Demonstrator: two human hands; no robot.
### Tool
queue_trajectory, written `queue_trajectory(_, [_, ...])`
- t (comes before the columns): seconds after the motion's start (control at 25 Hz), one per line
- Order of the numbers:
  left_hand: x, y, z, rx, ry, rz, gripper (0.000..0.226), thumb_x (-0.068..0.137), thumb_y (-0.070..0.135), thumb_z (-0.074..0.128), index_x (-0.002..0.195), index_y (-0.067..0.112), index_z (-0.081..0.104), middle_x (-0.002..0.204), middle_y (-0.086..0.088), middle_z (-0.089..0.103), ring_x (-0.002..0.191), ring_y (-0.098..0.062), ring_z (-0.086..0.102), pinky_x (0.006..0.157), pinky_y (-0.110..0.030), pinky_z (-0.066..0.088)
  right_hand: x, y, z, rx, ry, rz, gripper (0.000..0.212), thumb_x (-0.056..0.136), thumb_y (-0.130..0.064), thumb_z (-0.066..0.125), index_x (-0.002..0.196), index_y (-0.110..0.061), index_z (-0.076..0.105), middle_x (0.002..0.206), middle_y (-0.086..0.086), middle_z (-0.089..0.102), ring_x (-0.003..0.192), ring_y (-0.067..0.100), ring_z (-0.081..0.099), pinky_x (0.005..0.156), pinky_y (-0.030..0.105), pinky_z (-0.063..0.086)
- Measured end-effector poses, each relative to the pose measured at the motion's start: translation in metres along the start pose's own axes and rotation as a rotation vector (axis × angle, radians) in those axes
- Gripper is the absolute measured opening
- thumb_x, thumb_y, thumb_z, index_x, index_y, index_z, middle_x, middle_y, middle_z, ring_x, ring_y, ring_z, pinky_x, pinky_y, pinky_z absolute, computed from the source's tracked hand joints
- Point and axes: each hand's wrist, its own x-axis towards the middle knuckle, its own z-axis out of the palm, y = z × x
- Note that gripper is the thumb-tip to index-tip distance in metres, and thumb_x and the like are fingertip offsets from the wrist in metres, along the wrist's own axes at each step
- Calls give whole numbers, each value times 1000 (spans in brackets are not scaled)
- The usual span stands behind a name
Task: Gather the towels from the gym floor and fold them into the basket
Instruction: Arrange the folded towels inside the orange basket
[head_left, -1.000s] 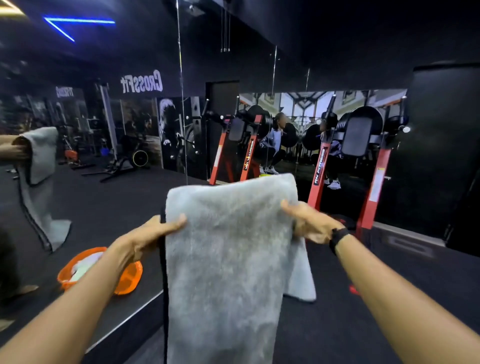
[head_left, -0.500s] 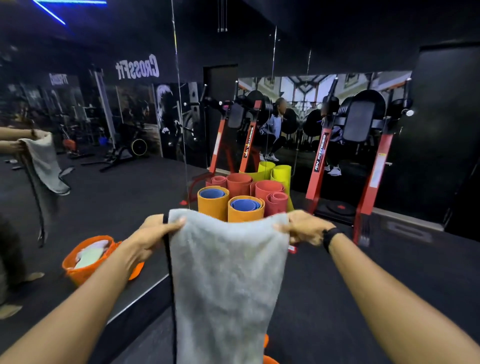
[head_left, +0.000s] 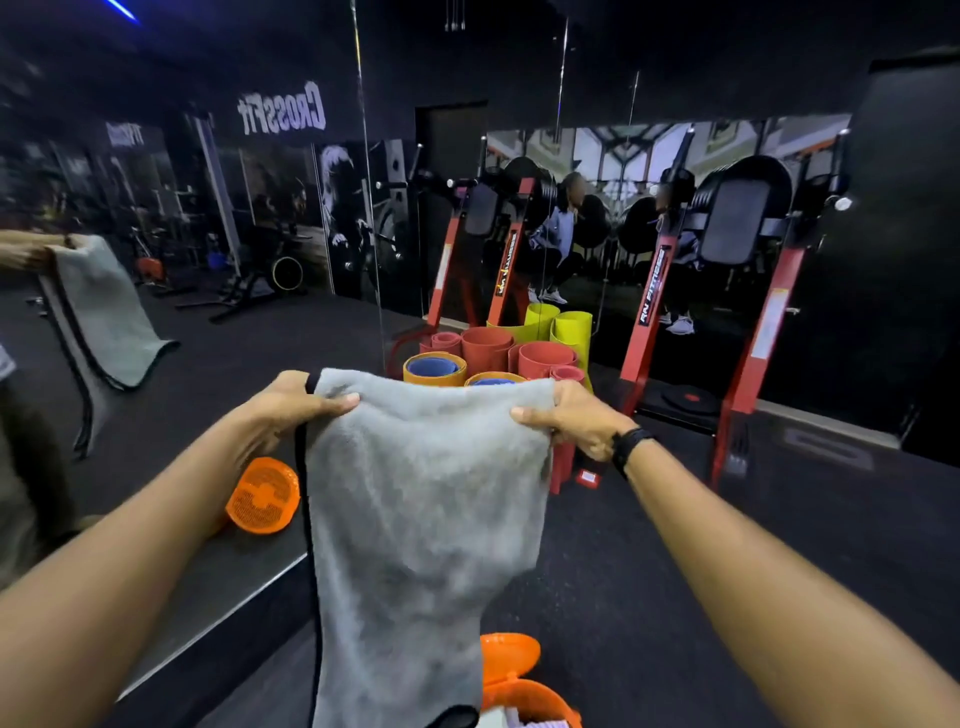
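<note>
the person holds a grey towel (head_left: 426, 499) up at chest height, stretched between both hands. the left hand (head_left: 291, 410) pinches the towel's top left corner, thumb lying across the front of the cloth and fingers curled behind it. the right hand (head_left: 576, 421) grips the top right corner the same way, thumb on the front, fingers wrapped round the back edge; a black watch (head_left: 631, 441) sits on that wrist. the towel hangs straight down from the top edge, its dark trimmed border running down the left side, and its lower end reaches the bottom of the view.

under the towel's lower right, the orange basket (head_left: 530, 696) stands on the dark gym floor (head_left: 727, 519), its lid tipped up behind it and something pale lying inside; the towel's hanging end covers part of the basket's left side.

behind the towel's top edge stands a cluster of rolled mats (head_left: 498, 353) in orange, red and yellow-green, upright against the mirror wall (head_left: 156, 364). the mirror reflects the towel on the far left and an orange round shape low beside the left forearm. red machine frames (head_left: 649, 312) stand to the right of the mats.
</note>
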Motion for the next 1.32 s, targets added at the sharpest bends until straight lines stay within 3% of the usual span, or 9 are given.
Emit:
queue_trajectory(0.16, [-2,-10,-11,-139,-22,-10,23,77,22,76,90,7,67,74,-2,70,63,-13,64,49,-19,51,4,-9,1,102,1,56,43,83,-21,71,122,-5,61,106,11,69,96,22,65,84,35,54])
queue_trajectory(0.32, [-9,-13,-6,-317,2,50,8,92,8,58,98,12,63,83,-6,67,58,-6,66,48,-17,51,1,-9,-2,179,19,42,34,91,-17,61,122,-3,60,100,5,69,88,15,65,72,26,57])
queue_trajectory(0.4, [-13,-14,-1,-308,-28,74,16,91,3,58,102,15,61,79,0,70,61,-6,68,49,-17,52,-2,-8,6,111,-89,66,34,85,-19,67,117,-9,63,100,2,72,89,14,69,70,27,57])
queue_trajectory(0.52, [-12,-12,1,-267,-48,97,20,88,5,64,105,15,63,90,-3,71,80,-15,69,60,-24,58,-2,-1,8,148,-25,-7,46,74,-22,76,115,-5,63,100,5,73,90,17,69,75,29,58])
queue_trajectory(0.64, [-11,-15,-4,-291,46,109,19,86,4,66,101,14,62,91,-5,68,70,-7,69,57,-22,56,0,-5,5,74,-87,36,40,82,-17,70,120,-5,62,110,12,70,102,27,65,85,37,56])
queue_trajectory(0.88, [-11,-16,6,-297,53,172,28,86,-2,64,108,16,65,102,-7,69,85,-13,69,71,-23,59,-2,-4,4,0,-29,7,42,84,-5,67,124,0,59,102,6,73,93,20,69,80,33,58])
queue_trajectory(1.0, [-14,-18,9,-217,-26,113,32,82,7,72,112,15,64,104,-5,72,94,-19,69,75,-32,58,1,-4,-2,165,71,-67,42,81,-10,68,121,2,60,99,7,73,88,19,69,78,29,58])
queue_trajectory(1.16, [-15,-20,15,-221,123,59,16,78,7,76,92,5,69,93,-11,70,78,-18,68,66,-25,58,-4,1,-4,-136,-22,77,35,85,-6,68,119,2,63,107,14,70,93,22,67,81,34,56])
queue_trajectory(1.32, [-16,-11,8,-240,66,95,17,80,7,74,95,12,67,86,-2,73,74,-10,71,64,-25,58,-4,-13,-14,91,98,-39,38,83,-14,68,118,-1,62,94,4,73,81,16,67,77,29,56])
